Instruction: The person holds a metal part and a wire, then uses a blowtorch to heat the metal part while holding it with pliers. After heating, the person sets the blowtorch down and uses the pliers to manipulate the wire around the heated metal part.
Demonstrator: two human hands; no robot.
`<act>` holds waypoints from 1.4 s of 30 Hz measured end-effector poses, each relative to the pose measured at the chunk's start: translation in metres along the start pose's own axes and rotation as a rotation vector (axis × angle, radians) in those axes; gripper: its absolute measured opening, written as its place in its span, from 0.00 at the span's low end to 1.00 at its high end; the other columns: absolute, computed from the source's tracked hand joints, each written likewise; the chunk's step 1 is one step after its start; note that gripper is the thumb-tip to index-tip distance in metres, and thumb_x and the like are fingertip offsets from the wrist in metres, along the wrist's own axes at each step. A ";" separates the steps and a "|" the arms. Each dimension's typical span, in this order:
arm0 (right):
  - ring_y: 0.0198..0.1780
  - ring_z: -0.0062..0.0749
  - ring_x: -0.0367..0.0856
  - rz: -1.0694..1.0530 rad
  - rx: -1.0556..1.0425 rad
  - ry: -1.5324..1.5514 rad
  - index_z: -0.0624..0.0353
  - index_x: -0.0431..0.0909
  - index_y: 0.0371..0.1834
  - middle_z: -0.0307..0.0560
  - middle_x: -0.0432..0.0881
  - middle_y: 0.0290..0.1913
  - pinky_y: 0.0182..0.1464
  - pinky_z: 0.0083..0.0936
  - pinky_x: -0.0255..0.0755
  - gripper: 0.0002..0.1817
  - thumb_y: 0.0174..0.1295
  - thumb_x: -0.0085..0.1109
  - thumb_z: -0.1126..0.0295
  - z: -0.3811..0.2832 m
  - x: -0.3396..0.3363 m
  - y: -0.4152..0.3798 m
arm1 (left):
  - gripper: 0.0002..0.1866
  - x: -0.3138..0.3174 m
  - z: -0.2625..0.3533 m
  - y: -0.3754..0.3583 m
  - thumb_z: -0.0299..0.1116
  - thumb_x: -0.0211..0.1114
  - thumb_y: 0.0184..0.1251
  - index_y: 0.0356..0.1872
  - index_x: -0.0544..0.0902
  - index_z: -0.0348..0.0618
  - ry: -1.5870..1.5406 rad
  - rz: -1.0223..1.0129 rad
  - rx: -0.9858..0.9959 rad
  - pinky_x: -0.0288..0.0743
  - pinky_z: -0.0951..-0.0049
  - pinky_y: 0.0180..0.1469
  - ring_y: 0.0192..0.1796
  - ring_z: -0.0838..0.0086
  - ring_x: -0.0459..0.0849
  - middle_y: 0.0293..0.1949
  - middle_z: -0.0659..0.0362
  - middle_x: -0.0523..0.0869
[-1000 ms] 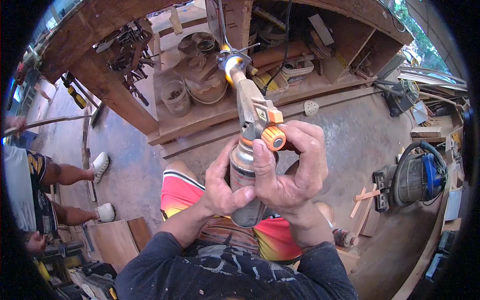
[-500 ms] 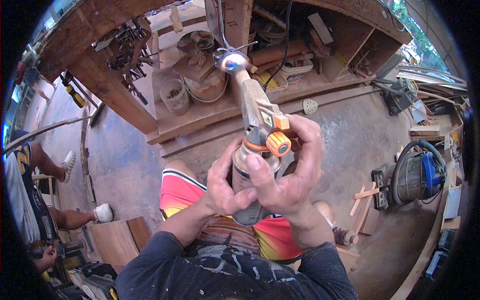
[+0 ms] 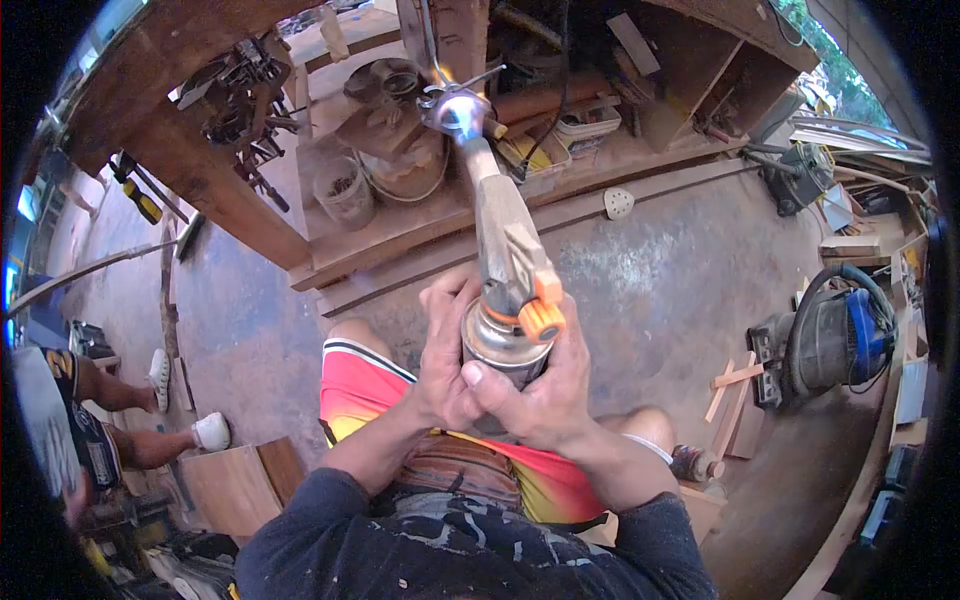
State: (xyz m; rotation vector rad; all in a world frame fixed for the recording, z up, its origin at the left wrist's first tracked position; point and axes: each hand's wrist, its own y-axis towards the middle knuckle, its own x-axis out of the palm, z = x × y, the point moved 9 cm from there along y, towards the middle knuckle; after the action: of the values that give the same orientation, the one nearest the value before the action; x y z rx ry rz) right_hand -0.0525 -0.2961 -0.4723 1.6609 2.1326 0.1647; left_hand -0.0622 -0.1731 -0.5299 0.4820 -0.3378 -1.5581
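Note:
Both my hands wrap around the gas canister [image 3: 505, 352] of a blowtorch [image 3: 508, 240], which points away from me. My left hand [image 3: 442, 355] is closed on the canister's left side. From the right, my right hand [image 3: 548, 390] grips it, thumb across the front. An orange knob [image 3: 541, 321] sits just above the canister's neck. At the nozzle a bright bluish-white flame [image 3: 462, 117] burns against a small metal piece [image 3: 437, 98] on a hanging wire or rod. Glare hides part of that metal piece.
A wooden bench [image 3: 240, 215] with shelves of tubs and scraps stands ahead. On the right are a shop vacuum [image 3: 825, 340] and wood offcuts [image 3: 735, 385]. Another person's legs [image 3: 150, 440] and wooden boards [image 3: 235, 485] are at left.
My right hand has moved down from beside the knob onto the canister. The torch has turned slightly, and its flame looks longer and bluer. The other person at left has shifted position.

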 end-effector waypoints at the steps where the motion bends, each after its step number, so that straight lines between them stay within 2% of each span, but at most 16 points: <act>1: 0.55 0.39 0.82 0.005 0.001 0.001 0.71 0.62 0.67 0.61 0.78 0.55 0.58 0.36 0.77 0.45 0.53 0.77 0.58 0.001 0.001 -0.001 | 0.52 0.001 0.002 0.000 0.56 0.69 0.59 0.76 0.59 0.27 0.013 -0.015 0.009 0.63 0.60 0.69 0.65 0.56 0.71 0.67 0.42 0.70; 3: 0.49 0.39 0.85 0.039 -0.106 -0.024 0.71 0.64 0.64 0.57 0.82 0.50 0.53 0.34 0.80 0.41 0.52 0.75 0.63 -0.007 0.002 -0.003 | 0.53 0.003 0.010 0.002 0.56 0.67 0.60 0.77 0.57 0.28 0.028 -0.030 0.016 0.62 0.60 0.71 0.68 0.56 0.69 0.70 0.41 0.66; 4: 0.47 0.39 0.86 0.049 -0.131 0.018 0.72 0.63 0.65 0.56 0.83 0.48 0.51 0.33 0.81 0.41 0.53 0.75 0.64 -0.006 0.003 -0.003 | 0.55 0.007 0.015 0.004 0.55 0.67 0.58 0.78 0.52 0.29 -0.081 -0.055 -0.057 0.60 0.59 0.73 0.71 0.56 0.67 0.71 0.41 0.64; 5: 0.47 0.39 0.86 0.049 -0.129 0.020 0.72 0.63 0.65 0.56 0.83 0.48 0.51 0.33 0.81 0.41 0.53 0.75 0.64 -0.006 0.004 -0.003 | 0.58 0.011 0.015 0.005 0.54 0.67 0.56 0.80 0.47 0.29 -0.190 -0.080 -0.131 0.57 0.58 0.76 0.74 0.56 0.65 0.73 0.41 0.62; 6: 0.50 0.37 0.83 0.062 -0.101 0.037 0.70 0.65 0.64 0.54 0.80 0.49 0.53 0.33 0.79 0.40 0.53 0.75 0.63 -0.005 0.005 -0.003 | 0.58 0.011 0.011 0.004 0.54 0.67 0.56 0.80 0.47 0.29 -0.190 -0.079 -0.134 0.57 0.58 0.76 0.74 0.56 0.65 0.73 0.41 0.62; 8: 0.52 0.36 0.81 0.075 -0.070 0.055 0.69 0.66 0.64 0.53 0.78 0.51 0.54 0.33 0.77 0.39 0.53 0.74 0.63 -0.003 0.004 -0.003 | 0.65 0.016 0.009 0.001 0.53 0.72 0.51 0.80 0.39 0.31 -0.428 -0.122 -0.056 0.54 0.57 0.79 0.78 0.56 0.61 0.74 0.43 0.61; 9: 0.52 0.36 0.81 0.066 -0.072 0.033 0.69 0.65 0.65 0.53 0.78 0.51 0.54 0.33 0.76 0.40 0.53 0.75 0.63 -0.003 0.004 -0.001 | 0.65 0.018 0.009 -0.002 0.53 0.72 0.51 0.80 0.39 0.31 -0.429 -0.121 -0.059 0.54 0.57 0.79 0.78 0.56 0.61 0.74 0.43 0.61; 11: 0.53 0.36 0.81 0.058 -0.073 0.013 0.70 0.65 0.65 0.53 0.78 0.52 0.55 0.33 0.76 0.41 0.53 0.75 0.62 -0.002 0.006 0.000 | 0.70 0.022 0.002 -0.009 0.52 0.78 0.45 0.80 0.39 0.30 -0.664 -0.057 -0.183 0.55 0.57 0.79 0.79 0.56 0.62 0.76 0.43 0.59; 14: 0.53 0.36 0.81 0.082 -0.106 0.013 0.70 0.65 0.66 0.54 0.77 0.54 0.54 0.33 0.77 0.42 0.53 0.77 0.61 0.000 0.008 -0.002 | 0.72 0.023 -0.003 -0.012 0.52 0.80 0.43 0.80 0.39 0.30 -0.675 -0.044 -0.200 0.56 0.56 0.78 0.78 0.56 0.64 0.76 0.43 0.60; 15: 0.49 0.37 0.84 0.098 -0.148 0.004 0.71 0.65 0.65 0.56 0.80 0.50 0.52 0.32 0.80 0.42 0.52 0.79 0.61 -0.003 0.008 -0.002 | 0.73 0.022 -0.007 -0.013 0.51 0.81 0.42 0.80 0.38 0.30 -0.678 -0.039 -0.204 0.56 0.56 0.78 0.77 0.56 0.64 0.76 0.43 0.60; 17: 0.46 0.37 0.87 0.115 -0.191 -0.007 0.73 0.65 0.64 0.57 0.84 0.47 0.49 0.31 0.82 0.43 0.52 0.80 0.61 -0.007 0.005 -0.002 | 0.75 0.021 -0.018 -0.019 0.51 0.84 0.39 0.80 0.38 0.30 -0.533 -0.141 -0.082 0.56 0.57 0.78 0.77 0.56 0.66 0.75 0.43 0.62; 20: 0.45 0.36 0.88 0.114 -0.254 -0.163 0.73 0.65 0.63 0.56 0.84 0.46 0.48 0.31 0.83 0.42 0.53 0.80 0.61 -0.015 0.004 -0.003 | 0.76 0.022 -0.018 -0.019 0.52 0.86 0.37 0.80 0.40 0.29 -0.509 -0.146 -0.035 0.57 0.58 0.78 0.75 0.56 0.67 0.74 0.43 0.65; 22: 0.44 0.36 0.88 0.133 -0.219 -0.062 0.72 0.65 0.63 0.56 0.84 0.45 0.47 0.31 0.83 0.41 0.53 0.79 0.61 -0.008 0.004 -0.004 | 0.76 0.023 -0.020 -0.018 0.51 0.87 0.36 0.79 0.41 0.29 -0.512 -0.144 -0.030 0.58 0.58 0.77 0.75 0.57 0.68 0.73 0.43 0.65; 28: 0.44 0.36 0.88 0.139 -0.166 -0.045 0.71 0.67 0.61 0.56 0.84 0.45 0.47 0.31 0.83 0.40 0.52 0.79 0.62 0.000 0.007 -0.006 | 0.73 0.022 -0.020 -0.016 0.49 0.87 0.36 0.78 0.46 0.28 -0.527 -0.135 -0.061 0.61 0.60 0.75 0.72 0.59 0.71 0.70 0.45 0.69; 32: 0.43 0.36 0.88 0.141 -0.217 -0.066 0.71 0.67 0.61 0.56 0.84 0.44 0.47 0.31 0.83 0.40 0.51 0.80 0.62 -0.001 0.008 -0.007 | 0.68 0.021 -0.022 -0.014 0.49 0.86 0.36 0.75 0.52 0.28 -0.550 -0.147 -0.027 0.65 0.61 0.73 0.69 0.61 0.74 0.67 0.47 0.71; 42: 0.43 0.36 0.88 0.154 -0.225 -0.078 0.72 0.66 0.61 0.56 0.85 0.44 0.46 0.32 0.84 0.39 0.52 0.79 0.62 -0.001 0.014 -0.010 | 0.67 0.017 -0.020 -0.017 0.51 0.84 0.39 0.75 0.52 0.27 -0.423 -0.159 0.071 0.66 0.61 0.72 0.68 0.61 0.75 0.67 0.46 0.72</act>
State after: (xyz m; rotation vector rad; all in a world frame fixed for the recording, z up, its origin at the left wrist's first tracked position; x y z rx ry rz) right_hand -0.0647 -0.2851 -0.4789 1.6689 1.8541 0.3657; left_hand -0.0669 -0.1876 -0.5574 0.2330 -0.6943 -1.8056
